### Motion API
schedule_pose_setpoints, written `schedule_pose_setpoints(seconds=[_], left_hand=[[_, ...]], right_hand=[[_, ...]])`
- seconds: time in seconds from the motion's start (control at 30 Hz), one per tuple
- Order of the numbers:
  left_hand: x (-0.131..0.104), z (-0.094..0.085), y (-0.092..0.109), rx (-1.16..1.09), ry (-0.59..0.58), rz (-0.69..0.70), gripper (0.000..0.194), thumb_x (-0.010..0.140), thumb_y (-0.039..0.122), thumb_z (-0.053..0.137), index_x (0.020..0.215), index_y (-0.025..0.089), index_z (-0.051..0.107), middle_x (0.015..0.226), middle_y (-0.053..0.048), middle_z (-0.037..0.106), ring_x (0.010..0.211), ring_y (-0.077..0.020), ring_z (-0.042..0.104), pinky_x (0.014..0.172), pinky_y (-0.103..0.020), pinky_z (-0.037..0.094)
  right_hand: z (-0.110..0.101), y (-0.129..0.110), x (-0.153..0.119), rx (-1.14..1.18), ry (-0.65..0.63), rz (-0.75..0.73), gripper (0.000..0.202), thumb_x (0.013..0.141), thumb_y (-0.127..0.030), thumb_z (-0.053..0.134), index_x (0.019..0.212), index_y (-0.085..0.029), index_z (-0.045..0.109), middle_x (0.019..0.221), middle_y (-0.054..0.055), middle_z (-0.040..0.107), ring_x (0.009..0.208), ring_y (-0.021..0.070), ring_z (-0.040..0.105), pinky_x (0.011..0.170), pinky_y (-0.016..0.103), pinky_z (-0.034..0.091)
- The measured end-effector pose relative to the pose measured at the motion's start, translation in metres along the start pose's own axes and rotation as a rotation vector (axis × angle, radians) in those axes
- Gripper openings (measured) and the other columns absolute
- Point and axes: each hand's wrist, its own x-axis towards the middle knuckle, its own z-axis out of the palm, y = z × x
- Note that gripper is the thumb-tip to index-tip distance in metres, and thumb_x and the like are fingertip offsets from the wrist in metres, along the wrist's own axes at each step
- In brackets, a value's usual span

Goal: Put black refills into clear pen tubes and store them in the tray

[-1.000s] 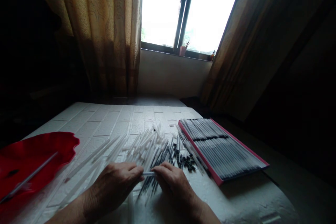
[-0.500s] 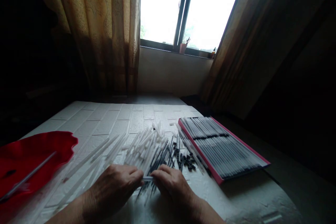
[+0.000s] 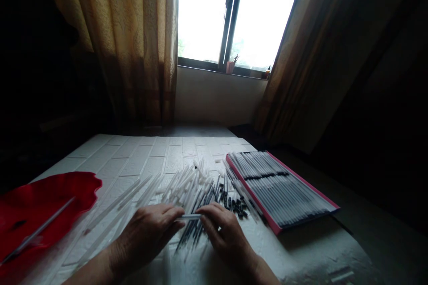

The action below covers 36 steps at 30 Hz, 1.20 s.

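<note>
The thumb and fingertips of the left hand (image 3: 149, 229) pinch one end of a short pale tube (image 3: 191, 217); those of the right hand (image 3: 222, 227) pinch the other, so the tube lies level between them. It is left of the box (image 3: 273, 226) and near its closest corner, with the right hand nearer the box than the left. How the remaining fingers curl underneath is mostly hidden.

Just past the knuckles, dark sticks (image 3: 203, 198) fan out in a loose heap left of the box, with white pieces (image 3: 180, 182) heaped against them on the side away from it. Black caps (image 3: 238, 207) cluster between that heap and the box. The box has pink walls and holds pens (image 3: 290, 200) in two rows, side by side — one row at its far end, one at its near end.

Farther left of the box, long clear strips (image 3: 117, 198) lie slantwise; well apart from it, beyond them, a red dish (image 3: 95, 182) holds a single pen (image 3: 40, 229). A white brick-patterned cloth (image 3: 133, 153) runs under everything. Behind the box — a little to its left — are a bright window (image 3: 207, 13) and a cup (image 3: 230, 67) on the sill.
</note>
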Motion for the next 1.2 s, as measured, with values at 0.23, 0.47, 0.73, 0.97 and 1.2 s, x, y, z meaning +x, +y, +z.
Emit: schedule_pose_setpoints(seconds=[0.23,0.47,0.73,0.97,1.2], left_hand=[[-0.004,-0.003,-0.017,0.013,0.164,-0.055,0.028,0.096,0.037,0.040,0.094,0.022,0.063,0.080,-0.002,0.071,0.067,-0.0165,0.070,0.057,-0.023,0.051],[-0.003,0.003,-0.013,-0.029,0.210,-0.026,0.030,0.096,0.039,0.039,0.089,0.024,0.064,0.077,0.001,0.072,0.064,-0.0148,0.070,0.056,-0.021,0.052],[-0.010,0.020,-0.025,-0.059,0.197,-0.018,0.030,0.096,0.040,0.037,0.095,0.027,0.064,0.084,0.000,0.074,0.069,-0.0150,0.072,0.057,-0.019,0.055],[-0.010,0.023,-0.028,-0.024,0.222,-0.035,0.030,0.095,0.046,0.036,0.097,0.032,0.063,0.088,0.005,0.076,0.074,-0.0167,0.074,0.059,-0.018,0.057],[-0.010,0.023,-0.025,0.012,0.249,-0.047,0.034,0.094,0.051,0.031,0.092,0.037,0.062,0.083,0.010,0.076,0.070,-0.0169,0.074,0.055,-0.019,0.057]], right_hand=[[0.000,0.024,-0.003,0.483,0.275,0.401,0.037,0.081,-0.052,0.058,0.089,-0.016,0.063,0.056,-0.004,0.050,0.046,0.0093,0.044,0.042,0.020,0.038],[-0.008,0.019,-0.006,0.599,0.149,0.517,0.036,0.071,-0.051,0.069,0.079,-0.016,0.061,0.051,-0.007,0.049,0.040,0.0064,0.041,0.037,0.017,0.031],[-0.074,0.012,-0.016,0.341,0.195,0.506,0.019,0.073,-0.033,0.064,0.081,-0.016,0.062,0.061,-0.003,0.056,0.052,0.0104,0.052,0.047,0.020,0.040],[-0.180,0.064,-0.045,-0.249,0.741,0.655,0.031,0.069,-0.043,0.057,0.085,-0.016,0.061,0.059,0.002,0.061,0.053,0.0171,0.057,0.050,0.026,0.042],[-0.220,0.092,-0.065,-0.794,0.714,0.811,0.026,0.073,-0.038,0.053,0.082,-0.018,0.066,0.070,0.009,0.069,0.061,0.0230,0.061,0.053,0.028,0.037]])
